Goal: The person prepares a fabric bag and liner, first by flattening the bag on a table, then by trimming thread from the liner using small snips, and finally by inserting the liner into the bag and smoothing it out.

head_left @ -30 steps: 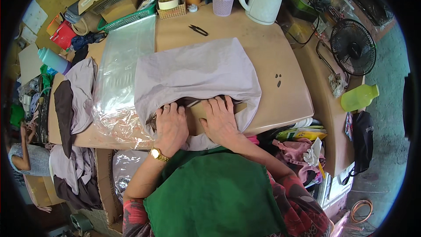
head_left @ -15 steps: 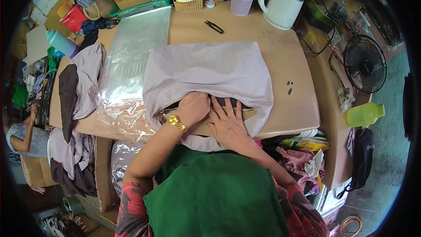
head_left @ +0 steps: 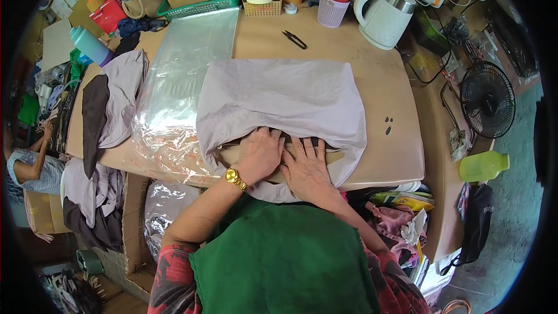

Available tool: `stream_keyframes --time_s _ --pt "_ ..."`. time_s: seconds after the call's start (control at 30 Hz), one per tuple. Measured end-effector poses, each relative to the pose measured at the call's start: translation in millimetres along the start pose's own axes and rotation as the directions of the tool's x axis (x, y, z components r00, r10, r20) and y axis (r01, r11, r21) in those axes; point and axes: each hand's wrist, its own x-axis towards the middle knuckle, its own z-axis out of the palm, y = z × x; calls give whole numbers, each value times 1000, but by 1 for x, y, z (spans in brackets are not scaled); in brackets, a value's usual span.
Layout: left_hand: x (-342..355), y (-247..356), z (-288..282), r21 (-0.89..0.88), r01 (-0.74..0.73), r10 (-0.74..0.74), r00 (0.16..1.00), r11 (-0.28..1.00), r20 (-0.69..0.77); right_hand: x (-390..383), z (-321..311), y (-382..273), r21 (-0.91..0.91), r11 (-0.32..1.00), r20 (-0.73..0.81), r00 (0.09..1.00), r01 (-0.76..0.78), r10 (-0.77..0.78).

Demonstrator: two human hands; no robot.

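Observation:
A pale lilac-grey cloth piece [head_left: 285, 90] lies on the table in front of me, folded into a broad shape with a wide gap at its near side. Dark fabric shows inside that gap. My left hand [head_left: 260, 154], with a gold watch on the wrist, rests palm down in the gap, its fingers stretched forward against the upper cloth edge. Beside it, my right hand [head_left: 307, 168] lies flat with fingers spread, the tips on the dark fabric. Nothing is visibly gripped by either hand.
Clear plastic bags [head_left: 180, 70] lie left of the cloth. Farther left are more grey and dark cloth pieces [head_left: 122, 99]. Black thread snips [head_left: 294, 39] lie beyond it. A white kettle [head_left: 381, 17] stands at the back right, a black fan [head_left: 487, 99] at the right. A person [head_left: 38, 166] is far left.
My left hand has gone from a curled fist to stretched fingers lying in the gap. The right hand stays flat in nearly the same place. The view has shifted slightly.

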Motion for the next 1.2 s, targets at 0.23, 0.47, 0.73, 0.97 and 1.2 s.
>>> stream_keyframes --time_s 0.23,0.47,0.73,0.97,1.2 --pt "8 -1 6 70 -31 29 999 997 29 0 -1 1 -34 999 9 1000 8 -8" --pt "9 -2 9 -18 68 -68 998 998 1 0 3 2 -16 1000 -42 999 18 -19" --pt "11 0 2 -17 107 -106 994 994 16 -1 3 3 15 1000 -38 999 10 -9" --pt "11 -6 13 -13 -253 248 955 967 -163 0 1 2 -35 999 33 999 10 -9" --pt "28 -1 13 -114 -169 191 955 979 227 0 8 5 -5 1000 39 999 -19 19"
